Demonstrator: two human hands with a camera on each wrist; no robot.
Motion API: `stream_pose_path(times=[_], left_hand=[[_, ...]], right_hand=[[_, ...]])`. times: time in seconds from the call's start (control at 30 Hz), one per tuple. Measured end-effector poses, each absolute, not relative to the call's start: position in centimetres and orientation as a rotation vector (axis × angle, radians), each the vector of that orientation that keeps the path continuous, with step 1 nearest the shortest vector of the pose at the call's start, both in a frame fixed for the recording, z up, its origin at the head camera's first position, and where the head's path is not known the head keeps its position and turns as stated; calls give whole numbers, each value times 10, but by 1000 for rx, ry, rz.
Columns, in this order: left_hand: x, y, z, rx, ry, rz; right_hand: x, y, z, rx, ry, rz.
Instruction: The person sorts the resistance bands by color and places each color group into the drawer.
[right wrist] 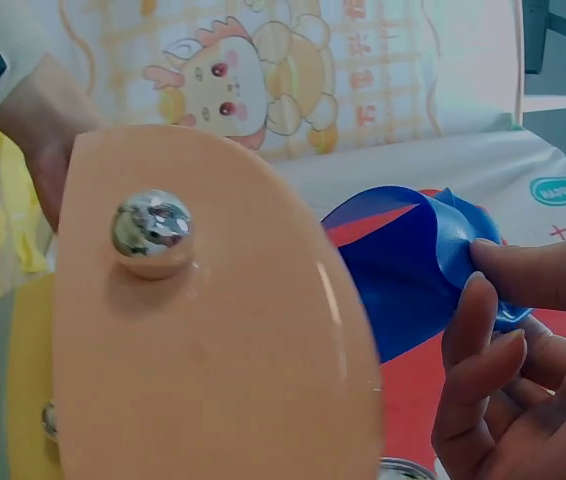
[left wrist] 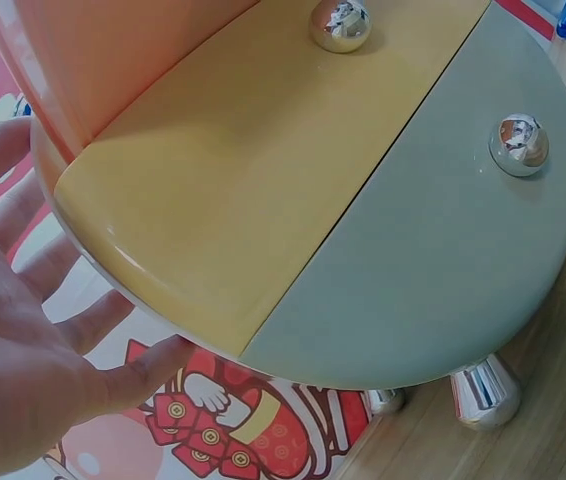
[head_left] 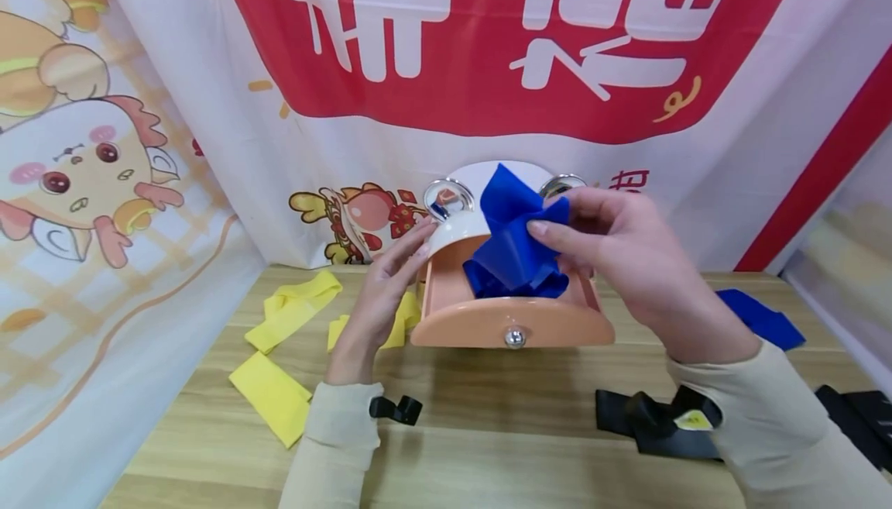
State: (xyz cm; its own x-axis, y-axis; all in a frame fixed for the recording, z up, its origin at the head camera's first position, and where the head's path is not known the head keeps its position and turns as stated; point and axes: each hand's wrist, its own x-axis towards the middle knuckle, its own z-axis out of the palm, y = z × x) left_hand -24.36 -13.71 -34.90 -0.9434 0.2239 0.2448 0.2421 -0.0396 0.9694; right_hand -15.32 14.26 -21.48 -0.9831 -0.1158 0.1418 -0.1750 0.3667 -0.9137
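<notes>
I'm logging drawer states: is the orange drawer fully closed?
No, the orange drawer stands pulled out, and the right hand pinches a blue sheet at its opening.

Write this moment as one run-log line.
right hand: pinches blue sheet | left hand: against cabinet side | orange drawer: open

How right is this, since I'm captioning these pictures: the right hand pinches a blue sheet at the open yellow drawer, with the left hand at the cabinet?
Only the colour is wrong: the head view shows the open drawer is orange. The right hand pinches the blue sheet there, with the left hand at the cabinet.
</notes>
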Motion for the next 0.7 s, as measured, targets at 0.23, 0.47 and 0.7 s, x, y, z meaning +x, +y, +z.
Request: stream_pose_path(times=[0.23, 0.47, 0.7], left_hand=[[-246, -136, -351, -515, -2154, -2204], [-245, -135, -352, -501, -2165, -2166], [-245, -134, -352, -506, -2163, -2151]], right_hand=[[-164, 133, -224, 201, -2699, 1690], [-177, 135, -239, 215, -2875, 1390], [-188, 139, -250, 380, -2966, 974]])
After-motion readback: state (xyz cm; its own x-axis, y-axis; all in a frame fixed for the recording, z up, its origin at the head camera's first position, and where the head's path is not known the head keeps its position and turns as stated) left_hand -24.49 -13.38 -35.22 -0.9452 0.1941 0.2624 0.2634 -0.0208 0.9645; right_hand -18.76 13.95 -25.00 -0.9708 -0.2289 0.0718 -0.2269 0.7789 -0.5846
